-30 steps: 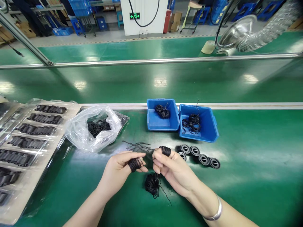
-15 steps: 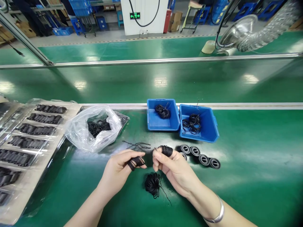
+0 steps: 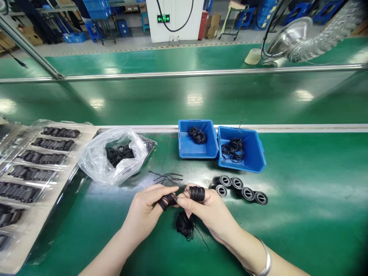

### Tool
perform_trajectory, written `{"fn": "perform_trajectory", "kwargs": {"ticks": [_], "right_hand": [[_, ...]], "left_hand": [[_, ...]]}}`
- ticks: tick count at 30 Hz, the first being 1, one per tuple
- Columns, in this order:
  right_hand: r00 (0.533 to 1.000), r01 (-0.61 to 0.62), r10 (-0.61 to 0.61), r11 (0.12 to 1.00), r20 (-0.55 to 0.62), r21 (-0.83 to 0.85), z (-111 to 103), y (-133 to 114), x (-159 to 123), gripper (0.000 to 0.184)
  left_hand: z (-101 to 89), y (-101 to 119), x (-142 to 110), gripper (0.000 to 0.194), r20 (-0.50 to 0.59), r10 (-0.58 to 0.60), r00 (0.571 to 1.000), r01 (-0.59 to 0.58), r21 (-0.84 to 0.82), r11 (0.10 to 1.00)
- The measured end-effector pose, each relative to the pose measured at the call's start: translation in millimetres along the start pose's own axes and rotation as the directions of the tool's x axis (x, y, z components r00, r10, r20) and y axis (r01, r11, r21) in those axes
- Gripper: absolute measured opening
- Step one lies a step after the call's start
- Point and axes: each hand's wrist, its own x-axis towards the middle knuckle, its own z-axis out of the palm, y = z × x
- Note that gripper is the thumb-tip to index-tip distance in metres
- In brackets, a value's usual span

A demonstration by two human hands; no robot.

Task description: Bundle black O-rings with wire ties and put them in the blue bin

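My left hand (image 3: 149,205) is closed on a bunch of thin black rings (image 3: 166,201) that sit round its fingers. Another stack of black rings (image 3: 197,193) circles a finger of my right hand (image 3: 208,211). The right thumb and fingertips pinch at the edge of the left bunch, so the two hands meet; what lies between the tips is too small to make out. Just below them, a tied bundle of black rings (image 3: 184,226) lies on the green table, partly covered by the right fingers. Several loose black strands (image 3: 166,177) lie beyond the hands.
An open plastic bag (image 3: 99,168) of black rings stands to the left. Two blue bins (image 3: 186,152) with black bundles are behind. Several black cylinders (image 3: 247,194) lie at right. Trays (image 3: 46,184) of black parts line the left side. A metal rail (image 3: 184,73) crosses behind.
My right hand has moved left, and its fingertips now touch the rings at my left hand. Its own ring stack has shifted slightly left and down. The left hand has barely moved.
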Motion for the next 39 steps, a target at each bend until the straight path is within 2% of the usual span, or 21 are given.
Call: {"fn": "perform_trajectory", "kwargs": {"ticks": [4,13,18,22,29,35,39], "right_hand": [[0.998,-0.041,0.040,0.999,0.040,0.025,0,0,0,0.028],[0.990,-0.124,0.103,0.964,0.100,0.235,-1,-5,2,0.034],[0.986,-0.161,0.123,0.892,0.116,0.423,-6,-1,3,0.026],[0.992,-0.129,0.109,0.839,0.068,0.528,-12,-5,6,0.018],[0.993,-0.114,0.099,0.886,0.057,0.449,-10,-11,5,0.021],[0.996,-0.008,0.022,0.987,-0.083,0.163,-6,-5,5,0.023],[1.000,-0.027,0.028,0.998,-0.009,0.049,-1,-1,2,0.024]], "left_hand": [[0.7,-1,-2,0.030,-0.012,-0.005,1.000,0.005,0.024,1.000],[-3.0,4,0,0.027,0.043,-0.136,0.990,0.142,-0.213,0.967],[-3.3,2,0,0.023,0.048,-0.278,0.959,0.272,-0.413,0.869],[-3.5,-3,2,0.018,-0.006,-0.362,0.932,0.327,-0.411,0.851],[-1.1,-4,0,0.023,0.083,-0.322,0.943,0.331,-0.335,0.882],[0.0,1,0,0.021,0.063,-0.269,0.961,0.276,-0.247,0.929],[1.1,0,0,0.023,0.037,-0.179,0.983,0.183,-0.134,0.974]]}}
